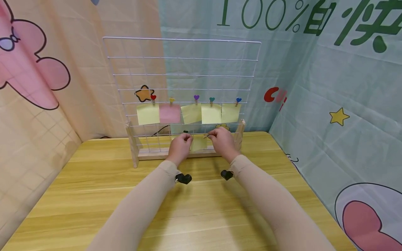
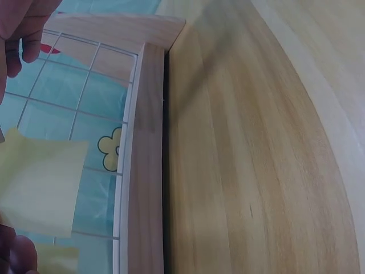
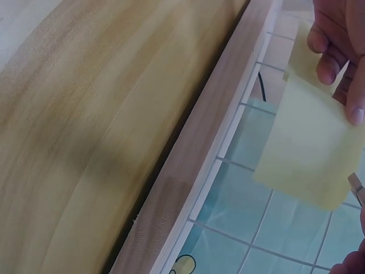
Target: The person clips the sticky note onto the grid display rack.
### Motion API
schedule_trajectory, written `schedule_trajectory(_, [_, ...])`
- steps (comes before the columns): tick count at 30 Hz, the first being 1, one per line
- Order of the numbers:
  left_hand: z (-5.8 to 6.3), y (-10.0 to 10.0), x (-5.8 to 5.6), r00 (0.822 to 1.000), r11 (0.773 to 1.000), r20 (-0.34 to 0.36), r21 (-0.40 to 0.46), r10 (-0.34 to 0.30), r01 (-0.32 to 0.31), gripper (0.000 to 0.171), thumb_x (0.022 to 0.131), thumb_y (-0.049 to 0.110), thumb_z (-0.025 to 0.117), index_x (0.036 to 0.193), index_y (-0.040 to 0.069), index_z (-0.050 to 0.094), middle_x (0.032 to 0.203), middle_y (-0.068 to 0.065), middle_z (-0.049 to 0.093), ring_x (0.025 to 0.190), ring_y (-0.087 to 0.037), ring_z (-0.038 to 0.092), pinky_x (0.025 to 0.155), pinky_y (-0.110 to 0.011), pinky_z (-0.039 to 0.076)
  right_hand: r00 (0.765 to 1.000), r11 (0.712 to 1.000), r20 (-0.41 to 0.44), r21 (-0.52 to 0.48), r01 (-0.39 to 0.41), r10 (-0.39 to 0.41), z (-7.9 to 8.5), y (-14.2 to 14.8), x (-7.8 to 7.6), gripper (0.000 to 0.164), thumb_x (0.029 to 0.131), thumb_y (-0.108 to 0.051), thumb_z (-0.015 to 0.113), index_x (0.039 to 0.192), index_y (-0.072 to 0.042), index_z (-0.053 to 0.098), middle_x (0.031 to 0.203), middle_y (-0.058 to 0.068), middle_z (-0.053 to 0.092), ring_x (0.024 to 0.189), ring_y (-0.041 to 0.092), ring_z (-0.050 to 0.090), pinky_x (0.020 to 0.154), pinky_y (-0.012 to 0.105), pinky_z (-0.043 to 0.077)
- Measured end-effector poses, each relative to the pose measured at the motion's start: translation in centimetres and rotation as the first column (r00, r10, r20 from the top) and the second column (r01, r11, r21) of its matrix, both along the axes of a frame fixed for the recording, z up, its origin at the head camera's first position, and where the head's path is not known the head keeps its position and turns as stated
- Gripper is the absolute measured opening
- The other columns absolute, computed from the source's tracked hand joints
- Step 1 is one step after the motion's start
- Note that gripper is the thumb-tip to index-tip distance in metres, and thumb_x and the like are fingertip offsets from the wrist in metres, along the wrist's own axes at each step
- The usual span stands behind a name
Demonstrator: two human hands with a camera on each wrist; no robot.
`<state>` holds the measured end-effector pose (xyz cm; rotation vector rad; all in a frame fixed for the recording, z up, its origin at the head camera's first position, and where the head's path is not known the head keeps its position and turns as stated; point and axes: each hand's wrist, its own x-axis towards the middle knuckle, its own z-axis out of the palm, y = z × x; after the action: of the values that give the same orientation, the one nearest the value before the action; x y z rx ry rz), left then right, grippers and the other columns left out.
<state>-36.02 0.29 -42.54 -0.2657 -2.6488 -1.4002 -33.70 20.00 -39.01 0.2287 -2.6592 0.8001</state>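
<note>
A yellow sticky note is in front of the lower part of a white wire grid. My left hand pinches the note by its left side; its fingertips show at the left wrist view's lower left. My right hand holds a small wooden clothespin beside the note's upper edge. The clothespin's far end is hidden by the fingers. Another yellow note lies partly behind my left hand, below a dark clip top.
Higher on the grid hang several yellow notes and one pink note, under clips with coloured heart tops. A wooden base bears the grid on the wooden table. Printed curtains stand behind and beside it.
</note>
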Motion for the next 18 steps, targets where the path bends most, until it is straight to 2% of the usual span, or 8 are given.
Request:
schedule_trajectory(9, [-0.1, 0.4, -0.5, 1.0, 1.0, -0.014, 0.013, 0.016, -0.016, 0.028, 0.109, 0.033, 0.058, 0.125, 0.014, 0.072, 0.127, -0.008, 0.073, 0.107, -0.029, 0.069, 0.092, -0.046, 0.056, 1.0, 1.0, -0.016, 0.025, 0.014, -0.014, 0.3, -0.4, -0.8, 0.021, 0.105, -0.021, 0.066, 0.113, -0.01, 0.081, 0.109, 0.008, 0.074, 0.102, 0.027, 0.069, 0.085, 0.042, 0.059])
schedule_trajectory(18, [-0.1, 0.6, -0.7, 0.999, 0.999, -0.037, 0.013, 0.041, -0.04, 0.027, 0.108, 0.033, 0.06, 0.122, 0.013, 0.073, 0.123, -0.008, 0.075, 0.106, -0.028, 0.07, 0.091, -0.045, 0.057, 1.0, 0.997, -0.005, 0.067, 0.025, -0.024, 0.5, -1.0, -1.6, 0.021, 0.105, -0.021, 0.066, 0.113, -0.01, 0.081, 0.111, 0.008, 0.077, 0.11, 0.029, 0.069, 0.096, 0.044, 0.057])
